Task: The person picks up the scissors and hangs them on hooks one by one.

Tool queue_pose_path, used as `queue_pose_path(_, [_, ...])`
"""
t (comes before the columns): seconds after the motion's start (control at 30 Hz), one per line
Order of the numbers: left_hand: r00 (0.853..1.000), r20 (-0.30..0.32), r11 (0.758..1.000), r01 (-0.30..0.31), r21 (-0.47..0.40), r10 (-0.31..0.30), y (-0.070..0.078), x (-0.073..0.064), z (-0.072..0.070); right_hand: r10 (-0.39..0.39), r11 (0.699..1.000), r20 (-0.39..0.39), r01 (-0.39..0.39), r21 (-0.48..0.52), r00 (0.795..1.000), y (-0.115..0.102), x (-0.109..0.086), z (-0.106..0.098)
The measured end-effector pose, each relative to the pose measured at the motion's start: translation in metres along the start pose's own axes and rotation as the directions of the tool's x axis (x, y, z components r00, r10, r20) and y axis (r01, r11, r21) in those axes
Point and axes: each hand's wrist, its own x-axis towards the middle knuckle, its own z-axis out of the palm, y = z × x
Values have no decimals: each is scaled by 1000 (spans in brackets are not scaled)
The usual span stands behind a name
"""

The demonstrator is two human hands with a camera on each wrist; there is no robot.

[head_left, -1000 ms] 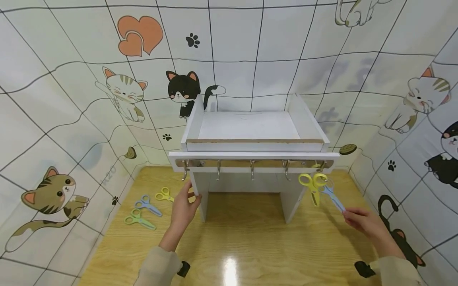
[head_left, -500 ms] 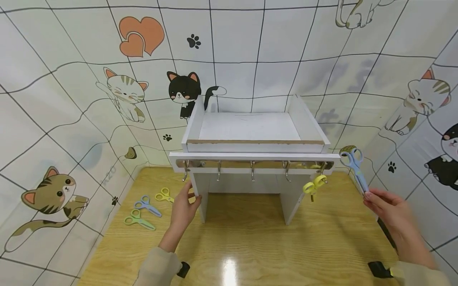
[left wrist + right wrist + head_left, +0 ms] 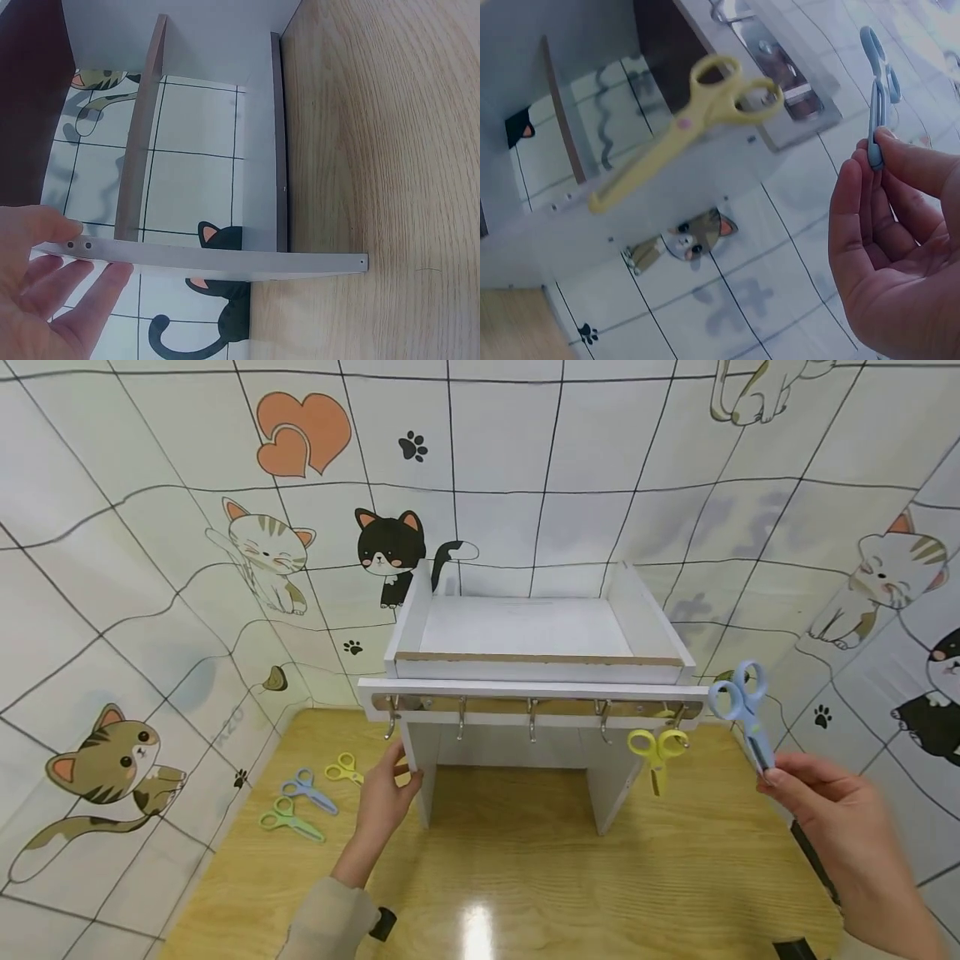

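Note:
My right hand (image 3: 840,818) pinches a pair of blue scissors (image 3: 746,710) by the blade end, handle loops upward, to the right of the white shelf (image 3: 525,670). In the right wrist view the thumb and fingertips hold the tip of the blue scissors (image 3: 877,112). Yellow scissors (image 3: 657,752) hang by a loop from the rightmost hook of the hook rail (image 3: 495,703) on the shelf's front. My left hand (image 3: 384,802) grips the shelf's left side panel. The left wrist view shows the thumb on one face of that panel (image 3: 225,261) and fingers on the other.
On the wooden table (image 3: 510,852), left of the shelf, lie yellow scissors (image 3: 345,768), blue scissors (image 3: 309,791) and green scissors (image 3: 291,820). Several metal hooks line the rail. A cat-printed wall covering (image 3: 585,435) encloses the table at the back and sides.
My right hand has drawn the blue scissors right and up, away from the hanging yellow scissors, and they now point loops up. The yellow scissors have swung. The left hand has stayed put.

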Motion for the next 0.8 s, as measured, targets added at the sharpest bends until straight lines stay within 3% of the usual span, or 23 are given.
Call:
queue_pose_path(0.2, [1000, -4, 1000, -19, 0, 19, 1, 3, 1, -6, 987, 125, 26, -160, 992, 9, -8, 27])
queue_pose_path(0.37, [1000, 0, 1000, -1, 6, 1, 0, 1, 1, 35, 958, 177, 17, -285, 984, 20, -12, 45])
queue_pose_path(0.6, [999, -15, 999, -31, 21, 32, -1, 0, 2, -1, 970, 272, 67, -232, 962, 43, -9, 56])
queue_pose_path(0.8, [999, -18, 999, -44, 20, 45, 0, -1, 2, 35, 968, 240, 27, -250, 970, 64, -6, 60])
